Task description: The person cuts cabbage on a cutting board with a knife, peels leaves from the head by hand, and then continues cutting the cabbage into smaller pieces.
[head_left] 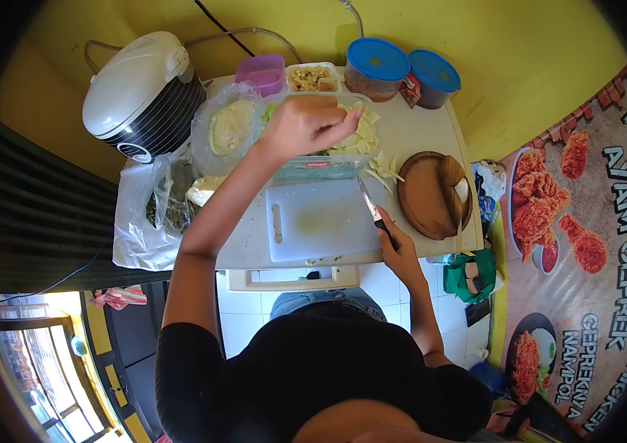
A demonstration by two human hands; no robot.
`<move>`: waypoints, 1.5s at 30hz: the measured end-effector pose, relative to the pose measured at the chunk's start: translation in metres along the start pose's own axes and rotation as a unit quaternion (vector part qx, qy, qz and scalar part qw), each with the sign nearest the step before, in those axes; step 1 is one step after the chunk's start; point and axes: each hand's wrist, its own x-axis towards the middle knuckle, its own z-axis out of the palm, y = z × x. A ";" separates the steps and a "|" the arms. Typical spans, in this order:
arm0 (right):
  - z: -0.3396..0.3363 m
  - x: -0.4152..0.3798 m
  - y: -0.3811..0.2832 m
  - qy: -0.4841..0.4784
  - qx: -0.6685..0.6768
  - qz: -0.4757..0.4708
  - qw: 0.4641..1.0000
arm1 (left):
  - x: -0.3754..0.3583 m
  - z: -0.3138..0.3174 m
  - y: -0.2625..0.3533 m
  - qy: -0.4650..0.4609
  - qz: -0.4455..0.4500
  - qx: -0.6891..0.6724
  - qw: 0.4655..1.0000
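Note:
My left hand point(310, 125) is raised over a clear plastic container point(313, 168) of cut pale green cabbage point(361, 136). Its fingers are curled together, and whatever they may hold is hidden. With my right hand point(400, 251) I grip a knife point(369, 201) by its black handle, blade pointing toward the container. The white cutting board point(321, 221) lies to the left of the knife, with a few green scraps at its near edge. Loose cabbage strips point(384, 173) lie beside the container's right corner.
Right of the board is a wooden mortar point(428, 196) with a pestle. A rice cooker point(140, 96), bagged cabbage point(231, 127) and a plastic bag of greens point(155, 210) sit at left. Behind are a purple tub point(262, 74), a food tray point(313, 77) and blue-lidded containers point(378, 66).

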 end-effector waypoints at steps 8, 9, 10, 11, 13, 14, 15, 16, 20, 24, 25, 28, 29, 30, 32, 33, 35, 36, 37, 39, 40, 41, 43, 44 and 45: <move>-0.001 0.004 -0.001 -0.010 0.000 0.004 1.000 | 0.021 0.010 -0.017 -0.214 -0.207 0.041 0.954; -0.001 0.004 -0.001 -0.011 -0.001 0.007 1.000 | 0.018 0.016 -0.018 -0.182 -0.163 0.030 0.969; -0.001 0.004 -0.001 -0.010 -0.001 0.008 1.000 | 0.015 0.023 -0.018 -0.150 -0.119 0.019 0.981; -0.001 0.005 -0.002 -0.012 0.002 0.009 1.000 | 0.011 0.031 -0.021 -0.150 -0.119 0.018 0.981; -0.001 0.005 -0.003 -0.014 0.004 0.011 1.000 | 0.005 0.044 -0.025 -0.114 0.000 -0.004 0.994; -0.001 0.005 -0.004 -0.015 0.001 0.010 1.000 | 0.005 0.042 -0.025 -0.113 0.000 -0.005 0.994; -0.002 0.005 -0.005 -0.016 -0.003 0.009 1.000 | 0.004 0.037 -0.026 -0.217 -0.039 0.011 0.975; -0.002 0.004 -0.004 -0.016 -0.004 0.009 1.000 | 0.004 0.031 -0.026 -0.317 -0.078 0.026 0.945; -0.003 0.003 -0.002 -0.008 -0.013 0.005 1.000 | -0.003 0.009 -0.012 -0.318 -0.100 0.053 0.941; -0.003 0.001 -0.002 -0.009 -0.020 0.000 1.000 | -0.033 0.021 -0.008 -0.223 -0.107 0.043 0.968; -0.002 0.000 -0.003 -0.016 -0.021 -0.001 1.000 | -0.041 0.023 -0.007 -0.264 -0.141 0.050 0.953; 0.000 0.000 -0.007 -0.015 -0.051 -0.023 0.998 | -0.036 -0.004 0.027 -0.115 -0.133 0.051 0.983; 0.002 0.001 -0.003 -0.029 -0.050 -0.025 0.998 | -0.044 -0.015 0.038 -0.115 -0.144 0.061 0.981; 0.003 0.002 0.004 -0.017 -0.053 -0.046 0.997 | -0.052 -0.026 0.051 -0.071 -0.180 -0.011 0.981; 0.004 0.005 0.007 -0.007 -0.068 -0.064 0.996 | -0.079 -0.037 0.078 0.008 -0.243 -0.108 0.964; 0.004 0.005 0.003 -0.019 -0.068 -0.067 0.995 | -0.098 -0.037 0.088 0.012 -0.250 -0.099 0.963; 0.006 0.004 -0.008 -0.027 -0.049 -0.003 0.998 | -0.131 -0.036 0.099 0.066 -0.331 -0.106 0.935; 0.008 0.004 -0.014 -0.020 -0.045 0.012 0.999 | -0.142 -0.039 0.101 0.076 -0.351 -0.088 0.929; 0.009 0.005 -0.015 -0.025 -0.046 0.010 0.999 | -0.152 -0.046 0.101 0.079 -0.353 -0.084 0.928; 0.007 0.009 -0.018 -0.005 -0.149 -0.023 0.989 | -0.167 -0.068 0.095 0.047 -0.372 0.033 0.926; 0.004 0.014 -0.007 0.010 -0.176 -0.064 0.982 | -0.174 -0.081 0.090 0.027 -0.371 0.074 0.925; 0.003 0.015 -0.010 0.009 -0.177 -0.066 0.982 | -0.179 -0.093 0.083 0.007 -0.370 0.115 0.922; 0.003 0.019 -0.018 0.029 -0.246 -0.123 0.961 | -0.182 -0.112 0.074 -0.012 -0.371 0.145 0.917; 0.001 0.024 -0.015 0.029 -0.246 -0.124 0.961 | -0.183 -0.119 0.070 -0.033 -0.372 0.174 0.911; -0.002 0.030 -0.010 0.022 -0.288 -0.186 0.939 | -0.186 -0.123 0.065 -0.033 -0.373 0.174 0.911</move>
